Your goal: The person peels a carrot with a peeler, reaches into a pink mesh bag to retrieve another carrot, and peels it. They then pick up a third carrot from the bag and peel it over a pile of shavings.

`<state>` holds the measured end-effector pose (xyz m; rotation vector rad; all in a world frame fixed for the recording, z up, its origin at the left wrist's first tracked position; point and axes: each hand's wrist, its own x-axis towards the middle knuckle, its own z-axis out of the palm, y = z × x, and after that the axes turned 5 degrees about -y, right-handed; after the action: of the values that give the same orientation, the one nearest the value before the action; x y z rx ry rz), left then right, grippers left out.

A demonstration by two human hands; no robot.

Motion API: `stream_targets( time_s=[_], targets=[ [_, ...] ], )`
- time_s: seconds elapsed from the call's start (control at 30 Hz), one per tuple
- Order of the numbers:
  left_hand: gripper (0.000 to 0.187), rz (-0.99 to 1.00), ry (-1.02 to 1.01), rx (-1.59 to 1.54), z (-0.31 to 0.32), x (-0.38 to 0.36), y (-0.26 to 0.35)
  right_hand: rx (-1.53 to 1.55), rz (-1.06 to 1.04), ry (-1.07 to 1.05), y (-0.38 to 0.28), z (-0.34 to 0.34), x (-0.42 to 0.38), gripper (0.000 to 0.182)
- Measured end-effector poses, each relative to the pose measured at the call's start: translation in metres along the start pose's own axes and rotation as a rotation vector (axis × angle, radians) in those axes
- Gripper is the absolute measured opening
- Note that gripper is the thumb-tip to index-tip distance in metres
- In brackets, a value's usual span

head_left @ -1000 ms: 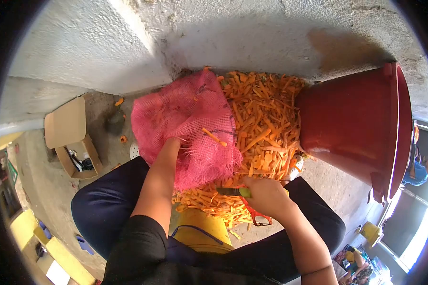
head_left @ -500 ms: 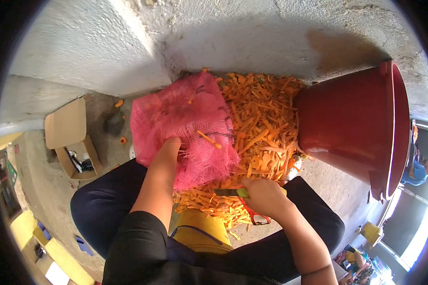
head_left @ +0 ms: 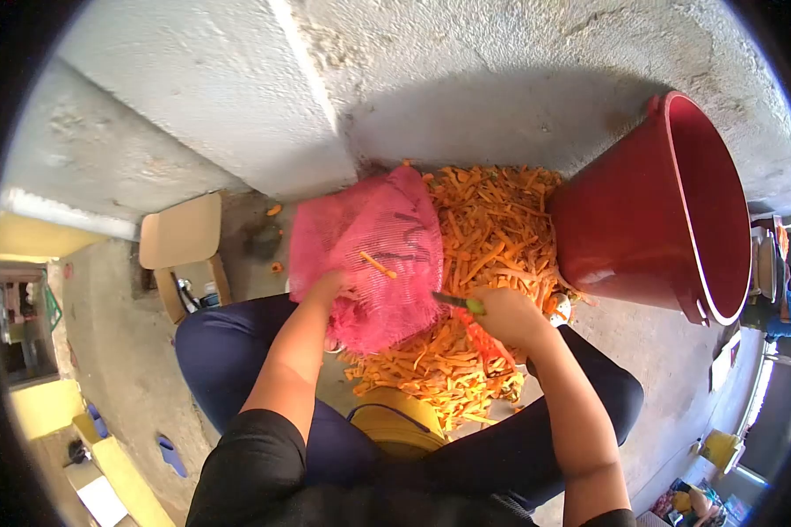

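A pink mesh sack lies on the floor in front of me, a thin orange strip on top of it. My left hand is at the sack's near left side, its fingers closed into the mesh and partly hidden. My right hand is wrapped round a knife with a green handle, its blade pointing left to the sack's edge. Orange peelings are heaped beside and below the sack. Something red and orange hangs just below my right hand.
A large dark red tub stands tilted at the right by the wall. Between my legs is a yellow bucket. An open cardboard box sits at the left, and a blue slipper lies at the lower left.
The view has shifted. My left hand has gone from reaching over the sack to its near edge, and the mesh is bunched there. The knife in my right hand is nearer the sack's right edge.
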<state>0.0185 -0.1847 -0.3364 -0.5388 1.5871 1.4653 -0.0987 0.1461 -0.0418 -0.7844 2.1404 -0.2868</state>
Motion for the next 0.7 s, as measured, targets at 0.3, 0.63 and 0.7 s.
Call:
stream_targets(
  time_s=[0.3,0.63,0.7],
  targets=[
    [0.029,0.024,-0.091,-0.719,0.088,-0.125,0.107,0.063,-0.147,0.186,0.01,0.01,-0.028,0.018],
    [0.027,0.468,0.023,-0.603,0.148,-0.215,0.165,0.534,0.007,0.22,0.002,-0.001,-0.079,0.024],
    [0.033,0.55,-0.081,-0.6,0.146,-0.232,0.172,0.685,-0.013,0.248,0.008,0.001,-0.082,0.024]
  ],
)
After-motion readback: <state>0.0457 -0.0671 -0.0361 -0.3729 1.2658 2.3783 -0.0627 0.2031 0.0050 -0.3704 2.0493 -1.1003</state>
